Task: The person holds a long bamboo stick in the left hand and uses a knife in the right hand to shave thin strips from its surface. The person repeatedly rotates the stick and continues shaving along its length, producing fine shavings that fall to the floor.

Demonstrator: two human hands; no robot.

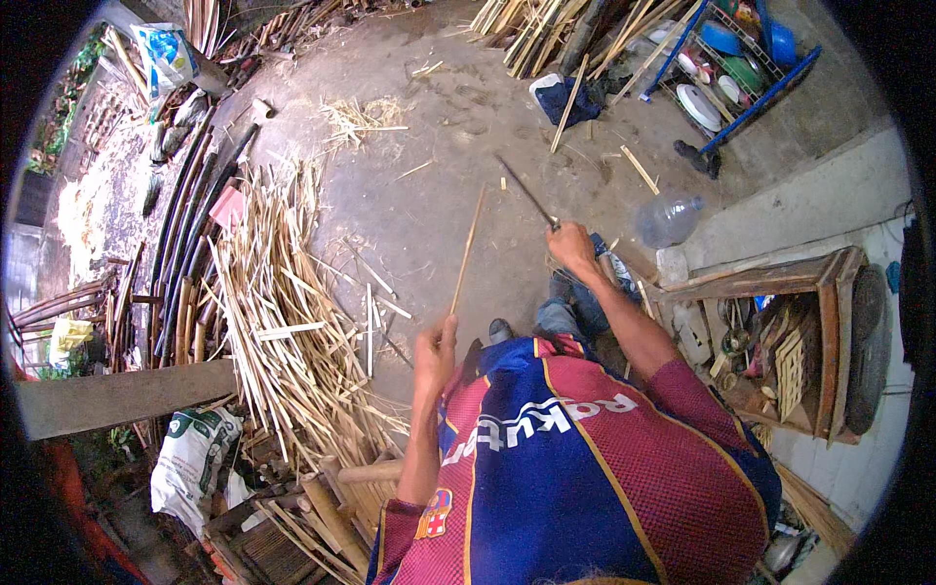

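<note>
A thin, straight bamboo strip (470, 249) rises from my left hand (436, 353), whose fingers are closed round its lower end. My right hand (571, 244) grips the handle of a long, narrow knife (527, 191); its dark blade points up and to the left. The strip and the blade are apart, with the floor visible between them. To the left of my left hand lies a big heap of split bamboo strips (278, 302), pale and tangled together.
Dark bamboo poles (185, 234) lie left of the heap. A wooden shelf box (829, 341) and a clear plastic bottle (668, 219) stand at right. Beyond are a blue rack (770, 97) with dishes and a bundle of strips (531, 34). A white sack (190, 463) sits lower left.
</note>
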